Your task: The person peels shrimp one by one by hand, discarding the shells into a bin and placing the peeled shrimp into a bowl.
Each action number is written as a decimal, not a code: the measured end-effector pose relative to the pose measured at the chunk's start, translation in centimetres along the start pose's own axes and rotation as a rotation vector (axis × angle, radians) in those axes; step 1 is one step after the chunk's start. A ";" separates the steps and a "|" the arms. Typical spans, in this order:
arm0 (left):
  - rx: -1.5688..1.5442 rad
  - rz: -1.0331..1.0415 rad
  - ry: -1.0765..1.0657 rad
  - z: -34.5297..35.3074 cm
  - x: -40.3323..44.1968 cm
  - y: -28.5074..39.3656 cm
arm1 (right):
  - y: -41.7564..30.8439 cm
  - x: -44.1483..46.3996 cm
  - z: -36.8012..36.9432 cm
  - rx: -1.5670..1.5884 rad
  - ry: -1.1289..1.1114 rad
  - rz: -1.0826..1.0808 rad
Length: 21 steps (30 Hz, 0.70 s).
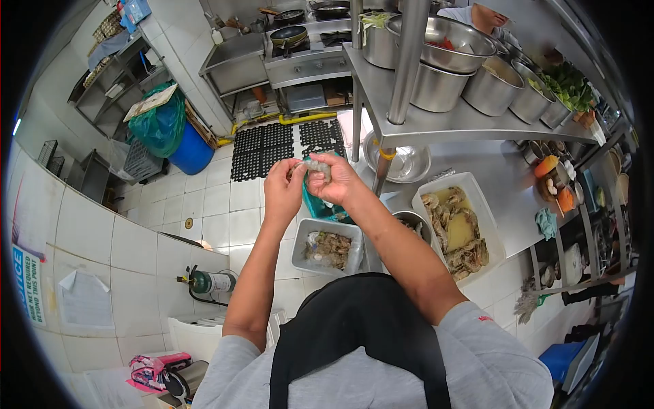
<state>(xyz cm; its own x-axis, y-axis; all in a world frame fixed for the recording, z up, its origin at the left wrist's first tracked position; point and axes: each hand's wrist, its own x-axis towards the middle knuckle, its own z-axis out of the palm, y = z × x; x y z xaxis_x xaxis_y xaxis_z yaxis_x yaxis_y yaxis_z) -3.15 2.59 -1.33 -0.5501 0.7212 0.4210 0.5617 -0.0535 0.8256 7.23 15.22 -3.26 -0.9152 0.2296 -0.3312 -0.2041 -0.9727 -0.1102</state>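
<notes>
Held up in front of me is a greyish, translucent shrimp (318, 168). My right hand (339, 180) wraps its fingers round it. At the shrimp's left end, the fingertips of my left hand (282, 187) pinch together; what exactly they grip is partly hidden. Below my hands a white tub (297, 253) holds shrimp or shells with a clear plastic bag. A green-blue bag (315, 204) shows behind my right wrist. To the right, a larger white container (492, 240) holds several whole shrimp in yellowish liquid. Between the two, a metal bowl (411, 219) is partly covered by my forearm.
A steel shelf (470, 129) on a post stands at right, bearing pots and a steel bowl (449, 54). Another bowl (402, 163) sits underneath. A person (477, 19) is behind the shelf. Blue barrel (191, 150), black floor mats (262, 151) and a stove (306, 68) lie ahead.
</notes>
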 end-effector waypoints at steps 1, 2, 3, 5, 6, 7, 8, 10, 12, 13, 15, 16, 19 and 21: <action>0.013 0.025 0.001 0.0 -0.1 0.4 | 0.1 0.1 -0.1 -0.002 0.023 -0.023; 0.025 0.054 0.004 0.0 0.0 0.9 | 0.1 0.2 -0.1 -0.006 0.044 -0.047; 0.021 0.047 0.013 -0.1 0.3 1.4 | -0.3 0.4 0.1 -0.017 0.060 -0.074; 0.012 0.025 0.033 -0.3 0.2 2.2 | -1.0 1.3 -1.6 -0.083 0.127 -0.186; -0.023 0.004 0.069 -0.4 0.3 2.4 | -0.9 1.0 -1.7 -0.113 0.160 -0.240; -0.033 0.032 0.076 -0.5 0.6 2.4 | -0.8 0.7 -1.9 -0.262 0.242 -0.283; -0.040 0.055 0.085 -0.6 0.7 2.3 | -0.5 0.4 -2.2 -0.414 0.323 -0.321; -0.044 0.054 0.080 -1.0 0.8 1.8 | -0.2 0.6 -3.7 -0.851 0.484 -0.368; -0.258 -0.098 0.029 -1.3 1.1 1.3 | 0.5 0.5 -4.7 -1.597 0.581 -0.426; -0.370 -0.177 0.001 -1.3 1.1 1.0 | 1.0 0.2 -5.2 -1.972 0.623 -0.445; -0.467 -0.258 -0.040 -1.5 1.3 0.6 | 1.6 -0.4 -5.5 -2.057 0.648 -0.228; -0.488 -0.292 -0.055 -1.6 1.2 0.8 | 1.9 -1.0 -5.4 -2.118 0.630 -0.206; -0.554 -0.321 -0.084 -1.8 0.8 -0.3 | 2.2 -1.5 -6.0 -2.180 0.579 -0.335; -0.560 -0.333 -0.089 -1.9 0.1 -0.8 | 2.3 -1.7 -7.1 -2.148 0.528 -0.447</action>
<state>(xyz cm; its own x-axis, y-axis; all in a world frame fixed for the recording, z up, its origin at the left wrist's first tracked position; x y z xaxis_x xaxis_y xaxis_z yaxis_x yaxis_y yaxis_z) -4.80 1.39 -1.30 -0.5722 0.8144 0.0966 -0.0493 -0.1518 0.9872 10.75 12.81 -9.64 -0.7130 0.6933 -0.1047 0.5862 0.5075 -0.6316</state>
